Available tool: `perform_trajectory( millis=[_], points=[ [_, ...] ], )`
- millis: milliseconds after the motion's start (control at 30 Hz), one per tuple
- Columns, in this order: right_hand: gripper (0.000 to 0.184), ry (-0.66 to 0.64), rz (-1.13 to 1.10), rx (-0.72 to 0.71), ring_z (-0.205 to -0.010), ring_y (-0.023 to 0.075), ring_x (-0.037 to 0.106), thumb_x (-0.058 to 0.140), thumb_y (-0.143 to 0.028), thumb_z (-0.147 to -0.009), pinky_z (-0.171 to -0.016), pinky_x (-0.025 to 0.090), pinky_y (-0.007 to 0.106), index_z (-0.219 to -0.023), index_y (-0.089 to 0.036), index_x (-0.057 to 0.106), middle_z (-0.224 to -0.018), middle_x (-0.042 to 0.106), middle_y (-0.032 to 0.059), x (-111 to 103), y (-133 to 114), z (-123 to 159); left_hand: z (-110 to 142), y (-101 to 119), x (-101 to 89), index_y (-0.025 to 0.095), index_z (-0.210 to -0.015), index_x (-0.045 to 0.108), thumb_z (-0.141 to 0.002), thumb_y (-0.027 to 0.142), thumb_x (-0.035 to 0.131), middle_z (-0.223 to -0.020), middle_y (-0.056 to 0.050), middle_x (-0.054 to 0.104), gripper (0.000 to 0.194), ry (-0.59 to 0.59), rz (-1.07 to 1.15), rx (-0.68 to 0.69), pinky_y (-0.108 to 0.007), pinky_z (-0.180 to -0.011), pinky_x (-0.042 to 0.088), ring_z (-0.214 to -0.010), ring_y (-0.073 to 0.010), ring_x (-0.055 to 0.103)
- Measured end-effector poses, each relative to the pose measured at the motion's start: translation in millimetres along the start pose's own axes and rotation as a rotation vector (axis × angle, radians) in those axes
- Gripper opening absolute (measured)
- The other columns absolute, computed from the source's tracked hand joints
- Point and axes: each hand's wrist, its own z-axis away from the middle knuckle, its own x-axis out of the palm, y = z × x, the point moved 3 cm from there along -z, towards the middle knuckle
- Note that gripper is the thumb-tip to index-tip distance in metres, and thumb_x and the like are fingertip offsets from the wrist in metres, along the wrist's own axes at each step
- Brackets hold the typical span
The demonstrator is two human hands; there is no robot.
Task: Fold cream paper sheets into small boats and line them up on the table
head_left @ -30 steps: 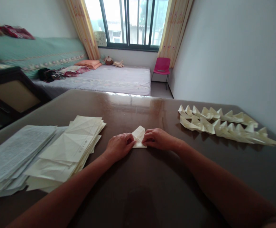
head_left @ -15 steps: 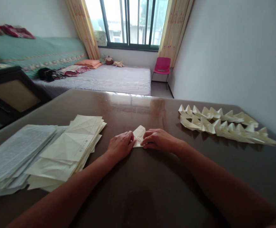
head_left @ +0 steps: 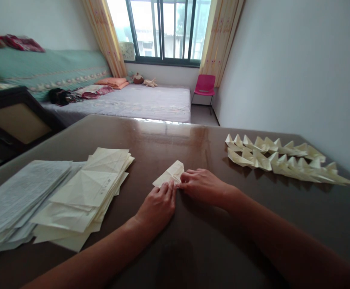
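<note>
A small folded piece of cream paper (head_left: 169, 172) lies on the brown table in front of me, pointed at its far side. My left hand (head_left: 159, 202) has its fingers pressed together on the paper's near edge; its thumb is mostly hidden. At the right corner my right hand (head_left: 203, 184) pinches the paper between curled fingers and thumb. The two hands' fingertips nearly meet there, and they cover the right part of the near edge.
To the left is a stack of creased cream sheets (head_left: 93, 180), beside a pile of printed papers (head_left: 21, 196). Two rows of pointed folded paper pieces (head_left: 283, 158) stand at the right. Past the table (head_left: 163, 138) are a bed (head_left: 151, 98) and a pink chair (head_left: 205, 85).
My left hand has slid from the paper's left side to its near edge, uncovering the left corner. The right hand stays at the right corner, its fingers more curled.
</note>
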Motion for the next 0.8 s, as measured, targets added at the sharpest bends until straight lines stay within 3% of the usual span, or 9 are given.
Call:
perform_trajectory(
  millis=[167,533,700,800],
  points=[
    [0.028,-0.074,0.094,0.122,-0.099,0.0240,0.056,0.046,-0.017,-0.091,-0.071,0.045,0.033,-0.114,-0.012,0.061,-0.109,0.062,0.0144,-4.2,-25.1,6.1,-0.3,-2.5,-2.4,0.002,-0.131,0.049,-0.091,0.010,0.037,-0.135,-0.023,0.050,0.043,-0.041,-0.003,0.009,-0.040,-0.081,0.050,-0.115,-0.0283,0.054],
    [0.022,-0.140,0.086,0.171,-0.092,0.0242,0.059,0.050,-0.016,-0.086,-0.070,0.043,0.032,-0.099,-0.013,0.068,-0.102,0.064,0.0155,-8.8,-29.6,11.5,0.1,-12.4,-8.7,0.001,-0.122,0.058,-0.087,0.005,0.041,-0.127,-0.024,0.056,0.039,-0.106,-0.018,-0.067,-0.039,-0.073,0.050,-0.107,-0.0297,0.058],
    [0.017,-0.095,-0.004,0.154,-0.088,0.0224,0.060,0.051,-0.021,-0.087,-0.066,0.042,0.029,-0.089,-0.019,0.068,-0.095,0.067,0.0088,-11.1,-10.2,7.0,0.5,-23.7,-9.6,0.005,-0.099,0.070,-0.083,0.003,0.047,-0.113,-0.021,0.064,0.029,-0.106,-0.020,-0.102,-0.038,-0.067,0.048,-0.095,-0.0287,0.060],
    [0.025,0.029,-0.117,0.274,-0.085,0.0194,0.061,0.041,-0.029,-0.093,-0.067,0.043,0.028,-0.091,-0.021,0.065,-0.095,0.067,0.0057,-2.7,16.6,-1.2,-1.0,-26.6,-9.3,0.007,-0.095,0.071,-0.083,0.005,0.049,-0.109,-0.019,0.065,0.025,-0.087,0.000,-0.081,-0.037,-0.069,0.047,-0.095,-0.0275,0.059]
  ],
)
